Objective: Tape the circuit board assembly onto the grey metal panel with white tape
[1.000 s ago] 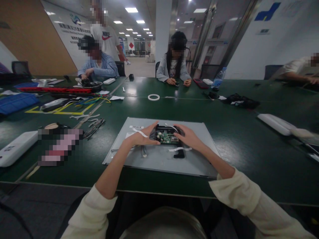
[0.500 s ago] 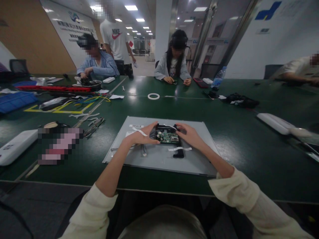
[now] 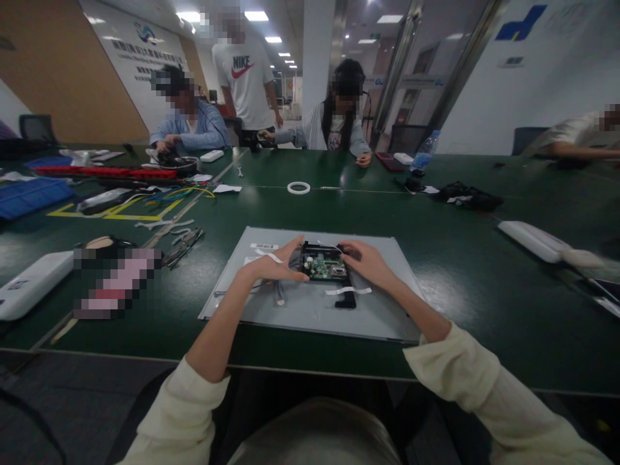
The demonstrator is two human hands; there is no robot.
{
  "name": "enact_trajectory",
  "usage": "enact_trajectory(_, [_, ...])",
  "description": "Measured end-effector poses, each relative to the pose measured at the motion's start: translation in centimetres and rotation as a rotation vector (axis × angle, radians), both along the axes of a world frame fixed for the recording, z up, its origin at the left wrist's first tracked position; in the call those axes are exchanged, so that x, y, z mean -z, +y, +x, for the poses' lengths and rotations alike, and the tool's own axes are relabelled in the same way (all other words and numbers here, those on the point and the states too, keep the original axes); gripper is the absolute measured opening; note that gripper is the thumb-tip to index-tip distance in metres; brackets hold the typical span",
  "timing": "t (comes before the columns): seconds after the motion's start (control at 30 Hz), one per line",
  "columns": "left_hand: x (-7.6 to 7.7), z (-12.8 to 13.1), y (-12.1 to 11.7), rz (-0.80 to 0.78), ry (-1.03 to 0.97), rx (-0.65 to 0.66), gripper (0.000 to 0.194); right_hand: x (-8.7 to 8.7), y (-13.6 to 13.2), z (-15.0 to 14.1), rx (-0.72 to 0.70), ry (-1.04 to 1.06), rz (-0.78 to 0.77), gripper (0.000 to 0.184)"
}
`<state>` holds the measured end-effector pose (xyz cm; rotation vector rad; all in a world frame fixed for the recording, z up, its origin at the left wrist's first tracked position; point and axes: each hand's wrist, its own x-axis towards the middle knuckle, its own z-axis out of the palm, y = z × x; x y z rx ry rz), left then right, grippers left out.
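Observation:
A green circuit board [image 3: 322,267] in a black frame [image 3: 317,247] lies on a grey flat panel [image 3: 281,315]. Around the left side of the frame curves my left hand [image 3: 277,263], thumb near the lower corner and fingers at the upper one. My right hand [image 3: 369,263] grips the upper right edge, its thumb bent towards the fingers. Strips of white tape [image 3: 349,291] cross the frame and panel, and one lies by my left hand. Below the board a black bracket [image 3: 345,302] sticks out. Loose grey cables [image 3: 279,294] lie to its left.
To the left are open-end wrenches [image 3: 165,224], a white box-like device [image 3: 36,286] and a blue tray [image 3: 33,197]. A tape roll [image 3: 298,188] lies beyond the panel. Another white device [image 3: 530,241] is at the right. Two people sit across the table; another stands behind.
My right fingers have shifted slightly up along the board's right edge; my left hand stays put. Across the table, the standing person moved right and a seated person stretched an arm sideways.

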<state>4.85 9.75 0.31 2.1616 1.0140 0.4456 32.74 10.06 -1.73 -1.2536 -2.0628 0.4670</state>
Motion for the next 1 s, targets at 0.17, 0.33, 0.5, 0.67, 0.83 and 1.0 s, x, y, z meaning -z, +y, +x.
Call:
enact_trajectory(0.17, [-0.25, -0.12, -0.32, 0.004, 0.027, -0.036, 0.114, -0.16, -0.09, -0.11, -0.022, 0.003, -0.006, 0.031])
enact_trajectory(0.33, [-0.5, -0.21, -0.48, 0.031, 0.056, -0.027, 0.11, -0.28, -0.35, -0.42, 0.036, 0.046, -0.016, 0.033])
enact_trajectory(0.5, [-0.52, -0.03, -0.72, 0.057, 0.074, -0.053, 0.105, 0.06, -0.06, -0.34, 0.097, 0.116, -0.025, 0.027])
enact_trajectory(0.67, [-0.42, 0.14, -0.81, 0.095, 0.064, -0.03, 0.107, 0.23, -0.03, -0.35, 0.087, 0.107, -0.001, 0.023])
enact_trajectory(0.83, [-0.6, 0.03, -0.85, 0.104, 0.067, 0.021, 0.097, 0.03, -0.35, -0.6, 0.077, 0.117, -0.013, 0.025])
enact_trajectory(1.0, [-0.75, 0.08, -0.83, 0.103, 0.068, 0.036, 0.095, -0.15, -0.42, -0.75, 0.071, 0.107, -0.023, 0.025])
